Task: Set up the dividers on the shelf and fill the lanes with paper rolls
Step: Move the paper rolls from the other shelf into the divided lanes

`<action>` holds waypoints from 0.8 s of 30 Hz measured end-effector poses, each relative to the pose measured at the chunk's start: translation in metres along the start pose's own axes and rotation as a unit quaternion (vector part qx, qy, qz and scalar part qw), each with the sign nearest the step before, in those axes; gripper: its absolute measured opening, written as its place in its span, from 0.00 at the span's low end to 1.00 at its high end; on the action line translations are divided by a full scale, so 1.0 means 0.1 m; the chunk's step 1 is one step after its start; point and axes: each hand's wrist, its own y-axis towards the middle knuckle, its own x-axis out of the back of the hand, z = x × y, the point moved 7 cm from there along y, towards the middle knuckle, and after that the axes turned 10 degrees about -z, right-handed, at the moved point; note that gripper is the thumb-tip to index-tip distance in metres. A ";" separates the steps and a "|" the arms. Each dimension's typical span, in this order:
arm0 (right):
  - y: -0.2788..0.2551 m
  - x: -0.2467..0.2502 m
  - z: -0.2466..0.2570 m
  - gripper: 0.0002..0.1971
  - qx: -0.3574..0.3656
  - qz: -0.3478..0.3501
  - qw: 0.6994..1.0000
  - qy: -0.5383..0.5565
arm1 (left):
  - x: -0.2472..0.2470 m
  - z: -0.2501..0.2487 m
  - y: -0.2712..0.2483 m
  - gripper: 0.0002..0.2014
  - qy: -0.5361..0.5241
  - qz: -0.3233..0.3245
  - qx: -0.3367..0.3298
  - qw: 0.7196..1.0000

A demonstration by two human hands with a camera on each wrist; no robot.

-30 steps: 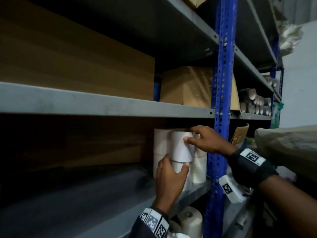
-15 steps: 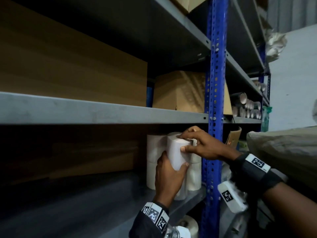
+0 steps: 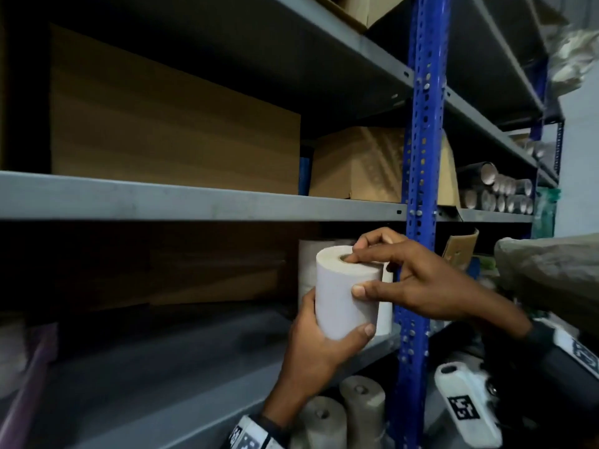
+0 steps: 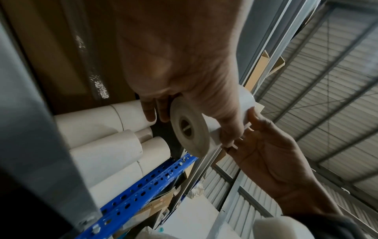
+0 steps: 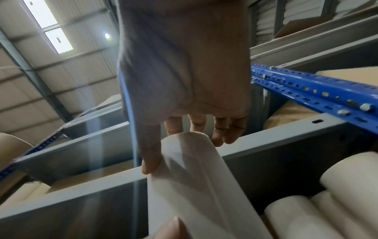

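Both hands' grip holds one smooth white cylindrical paper roll (image 3: 346, 293): left hand (image 3: 319, 348) beneath, right hand (image 3: 418, 280) atop.

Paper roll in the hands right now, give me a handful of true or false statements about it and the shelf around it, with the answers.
1. Both hands hold the paper roll. True: the left hand grips its lower part and the right hand pinches its top.
2. The paper roll lies flat on its side. False: it is roughly upright, core hole facing up.
3. Other white rolls stand on the shelf behind it. True.
4. The upright post beside the hands is red. False: it is blue.
5. The shelf above holds only paper rolls. False: cardboard boxes sit there.
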 end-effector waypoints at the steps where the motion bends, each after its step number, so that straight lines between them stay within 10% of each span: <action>1: -0.06 -0.03 0.10 0.20 0.004 0.002 1.000 0.016 | 0.05 -0.04 -0.13 0.38 -0.004 -0.006 0.002 1.000; 24: -1.35 -0.96 2.28 0.20 0.110 0.174 0.944 0.259 | 1.68 -1.87 -2.91 0.34 0.180 -0.220 -0.013 0.959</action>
